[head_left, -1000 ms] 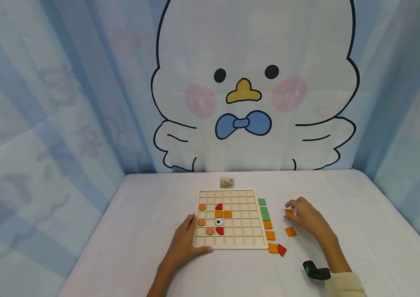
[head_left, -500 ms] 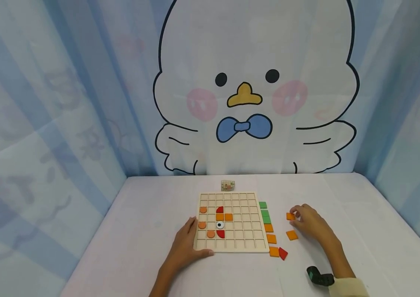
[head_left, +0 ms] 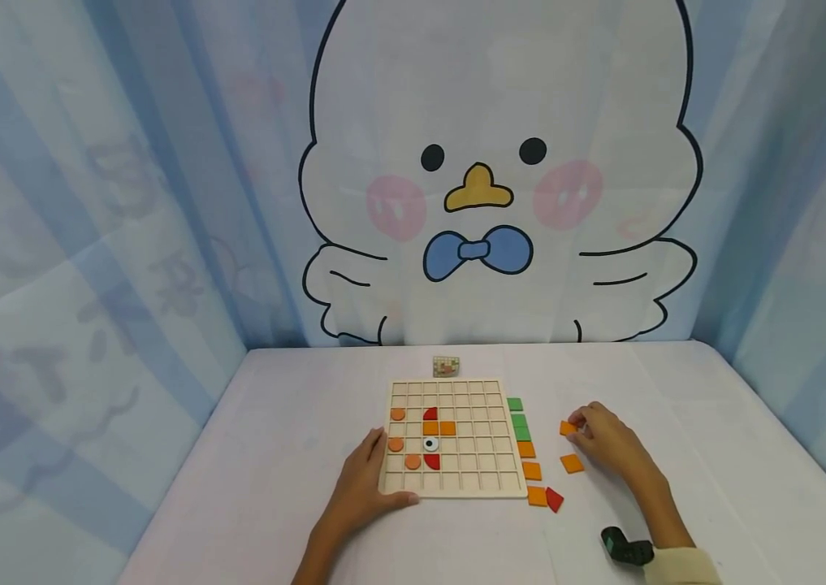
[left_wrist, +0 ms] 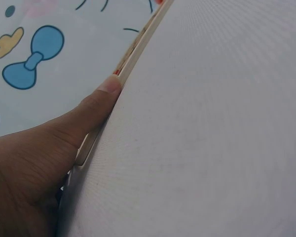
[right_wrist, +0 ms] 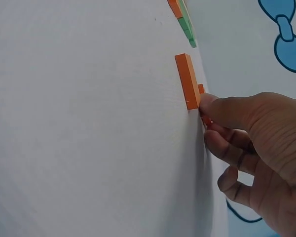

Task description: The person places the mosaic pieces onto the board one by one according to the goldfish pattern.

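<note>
A pale wooden grid board [head_left: 482,461] lies on the table; in the head view my left hand [head_left: 363,478] holds its near left corner, fingers along the left side and thumb at the front edge. The left wrist view shows the thumb [left_wrist: 91,111] against the board's edge. To the right of the board, my right hand [head_left: 610,439] pinches an orange square tile [head_left: 567,427] between thumb and fingers. Another orange tile [head_left: 572,463] lies just nearer; the right wrist view has this tile [right_wrist: 188,81] beside the thumb, mostly covering the pinched one.
On the board sit orange discs [head_left: 413,462], red quarter-round pieces [head_left: 431,462], orange squares [head_left: 447,428] and an eye piece [head_left: 430,444]. Green tiles [head_left: 520,427], orange tiles [head_left: 532,471] and a red piece [head_left: 555,500] line its right side. Behind stands a small patterned item [head_left: 446,366].
My right hand's fingers have come together on the orange tile, which they earlier hovered over. The left hand stays at the board's corner; the head view has shifted slightly.
</note>
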Tool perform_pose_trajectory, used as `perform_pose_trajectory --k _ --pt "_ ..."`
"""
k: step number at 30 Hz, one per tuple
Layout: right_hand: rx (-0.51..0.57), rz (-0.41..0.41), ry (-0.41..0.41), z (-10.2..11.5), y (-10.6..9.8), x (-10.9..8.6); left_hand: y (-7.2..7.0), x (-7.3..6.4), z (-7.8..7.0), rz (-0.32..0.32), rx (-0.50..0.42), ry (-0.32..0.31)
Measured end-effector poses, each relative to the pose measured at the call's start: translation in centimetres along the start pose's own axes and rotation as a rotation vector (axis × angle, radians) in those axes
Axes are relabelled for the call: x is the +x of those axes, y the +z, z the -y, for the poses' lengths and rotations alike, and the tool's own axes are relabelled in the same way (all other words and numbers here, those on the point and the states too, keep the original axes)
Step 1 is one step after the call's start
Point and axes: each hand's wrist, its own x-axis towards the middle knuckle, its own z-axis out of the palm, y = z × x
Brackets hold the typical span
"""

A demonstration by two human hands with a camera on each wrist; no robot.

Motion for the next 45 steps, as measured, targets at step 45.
perform_pose_trajectory --k 45 --pt "0.103 0.101 -0.423 11.9 4.6 2.1 0.1 0.3 0.3 0.004 0.023 -0.006"
